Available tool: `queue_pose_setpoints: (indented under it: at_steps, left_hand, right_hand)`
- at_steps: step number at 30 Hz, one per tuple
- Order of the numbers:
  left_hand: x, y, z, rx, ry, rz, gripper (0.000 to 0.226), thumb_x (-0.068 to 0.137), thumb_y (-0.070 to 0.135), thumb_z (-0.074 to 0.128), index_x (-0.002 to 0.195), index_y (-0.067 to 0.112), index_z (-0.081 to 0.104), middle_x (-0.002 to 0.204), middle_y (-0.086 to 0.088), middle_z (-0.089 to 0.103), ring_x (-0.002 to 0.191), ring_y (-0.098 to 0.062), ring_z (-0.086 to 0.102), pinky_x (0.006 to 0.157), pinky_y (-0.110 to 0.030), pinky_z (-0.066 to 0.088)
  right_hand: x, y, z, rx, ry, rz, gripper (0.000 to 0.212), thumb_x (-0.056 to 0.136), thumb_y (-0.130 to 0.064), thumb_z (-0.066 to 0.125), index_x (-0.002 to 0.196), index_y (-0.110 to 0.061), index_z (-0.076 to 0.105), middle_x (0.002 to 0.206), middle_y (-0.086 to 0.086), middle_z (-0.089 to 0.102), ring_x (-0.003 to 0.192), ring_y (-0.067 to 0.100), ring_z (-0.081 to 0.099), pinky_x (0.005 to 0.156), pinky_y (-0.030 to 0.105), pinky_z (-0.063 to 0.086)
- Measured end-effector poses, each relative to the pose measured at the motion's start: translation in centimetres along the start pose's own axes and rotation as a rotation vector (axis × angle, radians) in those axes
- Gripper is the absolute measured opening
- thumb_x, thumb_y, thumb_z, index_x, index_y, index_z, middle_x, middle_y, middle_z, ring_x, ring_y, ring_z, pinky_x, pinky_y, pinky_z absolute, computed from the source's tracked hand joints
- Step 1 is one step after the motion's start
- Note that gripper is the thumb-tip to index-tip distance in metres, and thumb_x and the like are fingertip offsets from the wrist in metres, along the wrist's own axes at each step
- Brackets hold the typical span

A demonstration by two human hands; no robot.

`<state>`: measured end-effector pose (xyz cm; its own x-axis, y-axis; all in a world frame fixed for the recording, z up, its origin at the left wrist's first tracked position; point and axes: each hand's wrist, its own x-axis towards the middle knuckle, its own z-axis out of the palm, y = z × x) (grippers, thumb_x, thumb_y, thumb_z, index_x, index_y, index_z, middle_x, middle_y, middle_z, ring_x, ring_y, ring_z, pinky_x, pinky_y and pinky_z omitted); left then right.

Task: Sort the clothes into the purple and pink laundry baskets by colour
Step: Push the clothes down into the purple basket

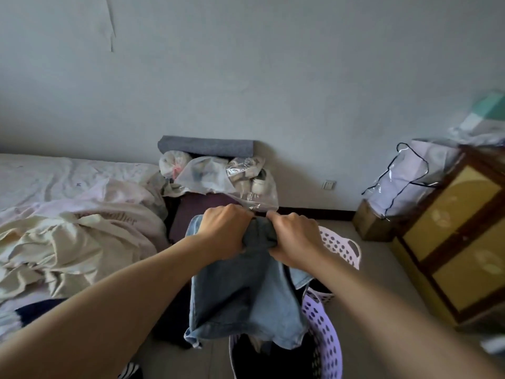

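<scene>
- While both arms reached forward, the left hand (pixel 224 228) and right hand (pixel 293 240) gripped the bunched top edge of a blue denim garment (pixel 243 299), fingers curled tight into the fabric.
- The soft, faded denim hung in folds above the perforated purple laundry basket (pixel 325 335).
- The pink laundry basket (pixel 341 246), also perforated plastic, stood just behind.
- Crumpled cream clothes (pixel 68 242) lay on the bed (pixel 41 173).

Premises: a domestic bedroom. A bed (pixel 54 181) with rumpled sheets stands against a plain wall (pixel 246 64); right of the bed are bagged belongings (pixel 218 173), two perforated laundry baskets (pixel 341 247) on the floor, and a wooden cabinet (pixel 451 228).
</scene>
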<state>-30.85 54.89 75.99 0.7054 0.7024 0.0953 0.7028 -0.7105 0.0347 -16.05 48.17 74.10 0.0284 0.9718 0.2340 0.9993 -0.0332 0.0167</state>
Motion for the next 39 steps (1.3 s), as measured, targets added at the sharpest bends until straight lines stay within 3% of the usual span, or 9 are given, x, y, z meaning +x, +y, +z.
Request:
queue_pose_setpoints:
  at_steps: [7, 13, 17, 19, 23, 27, 31, 34, 39]
  left_hand:
    - [2.9, 5.0, 6.9, -0.062, -0.068, 0.034, 0.03, 0.077, 0.032, 0.067, 0.105, 0.023, 0.058, 0.105, 0.003, 0.058, 0.095, -0.024, 0.061, 0.065, -0.03, 0.034]
    - [5.3, 8.5, 13.9, -0.099, -0.143, 0.015, 0.029, 0.079, 0.029, 0.064, 0.106, 0.021, 0.057, 0.106, 0.001, 0.057, 0.099, -0.025, 0.059, 0.068, -0.031, 0.037]
    - [6.8, 10.4, 18.7, -0.146, -0.232, -0.029, 0.029, 0.08, 0.028, 0.062, 0.107, 0.021, 0.057, 0.106, 0.001, 0.058, 0.102, -0.025, 0.058, 0.074, -0.032, 0.042]
    - [7.5, 11.1, 20.7, -0.143, -0.282, -0.042, 0.033, 0.08, 0.029, 0.062, 0.112, 0.023, 0.057, 0.11, 0.001, 0.059, 0.106, -0.026, 0.058, 0.078, -0.032, 0.043]
    - [8.6, 12.2, 24.8, -0.184, -0.382, -0.078, 0.035, 0.08, 0.031, 0.062, 0.115, 0.028, 0.056, 0.116, 0.002, 0.061, 0.11, -0.027, 0.057, 0.081, -0.034, 0.044]
    - [9.1, 12.6, 28.9, -0.187, -0.505, -0.108, 0.038, 0.074, 0.03, 0.07, 0.11, 0.027, 0.058, 0.115, 0.003, 0.063, 0.106, -0.024, 0.06, 0.078, -0.032, 0.045]
    - [9.9, 12.3, 32.9, -0.179, -0.593, -0.159, 0.056, 0.074, 0.031, 0.074, 0.123, 0.026, 0.047, 0.122, 0.001, 0.059, 0.113, -0.024, 0.056, 0.086, -0.033, 0.043]
    - [10.0, 12.0, 35.3, -0.115, -0.641, -0.157, 0.074, 0.076, 0.035, 0.07, 0.139, 0.029, 0.031, 0.139, -0.001, 0.041, 0.13, -0.024, 0.041, 0.102, -0.039, 0.032]
    - [9.1, 11.6, 36.8, -0.148, -0.66, -0.25, 0.051, 0.082, 0.023, 0.061, 0.129, 0.025, 0.041, 0.129, -0.001, 0.049, 0.122, -0.023, 0.047, 0.096, -0.035, 0.037]
  right_hand:
    - [-3.0, 5.8, 6.5, 0.051, -0.129, 0.076, 0.033, 0.067, -0.023, 0.059, 0.098, -0.022, 0.047, 0.085, 0.005, 0.065, 0.08, 0.032, 0.065, 0.061, 0.037, 0.051]
    - [-5.0, 10.1, 11.2, 0.051, -0.186, 0.076, 0.031, 0.071, -0.02, 0.065, 0.099, -0.018, 0.051, 0.087, 0.005, 0.066, 0.079, 0.03, 0.065, 0.053, 0.031, 0.037]
    - [-5.6, 12.3, 15.6, 0.013, -0.268, 0.1, 0.042, 0.035, -0.026, 0.079, 0.067, -0.02, 0.052, 0.046, -0.002, 0.052, 0.036, 0.019, 0.052, 0.039, 0.021, 0.016]
    - [-6.0, 13.5, 18.2, 0.016, -0.247, 0.112, 0.042, 0.029, -0.027, 0.077, 0.064, -0.022, 0.053, 0.042, -0.002, 0.049, 0.033, 0.017, 0.05, 0.042, 0.019, 0.013]
    - [-6.8, 15.2, 22.5, 0.082, -0.358, 0.11, 0.04, 0.036, -0.028, 0.078, 0.071, -0.021, 0.059, 0.05, 0.0, 0.057, 0.042, 0.021, 0.058, 0.042, 0.022, 0.025]
    - [-7.2, 16.9, 26.3, 0.221, -0.544, 0.106, 0.027, 0.07, -0.028, 0.066, 0.095, -0.02, 0.057, 0.091, 0.006, 0.068, 0.088, 0.031, 0.065, 0.064, 0.034, 0.046]
    - [-6.4, 17.6, 30.4, 0.309, -0.674, 0.143, 0.035, 0.07, -0.035, 0.073, 0.096, -0.016, 0.059, 0.102, 0.008, 0.067, 0.099, 0.03, 0.063, 0.077, 0.035, 0.05]
    - [-6.2, 17.6, 32.5, 0.297, -0.625, 0.147, 0.042, 0.086, -0.035, 0.061, 0.119, -0.013, 0.049, 0.119, 0.008, 0.06, 0.112, 0.029, 0.057, 0.09, 0.038, 0.045]
    - [-6.3, 17.0, 33.4, 0.37, -0.684, 0.205, 0.051, 0.091, -0.028, 0.058, 0.133, -0.008, 0.037, 0.134, 0.013, 0.048, 0.125, 0.03, 0.045, 0.101, 0.04, 0.039]
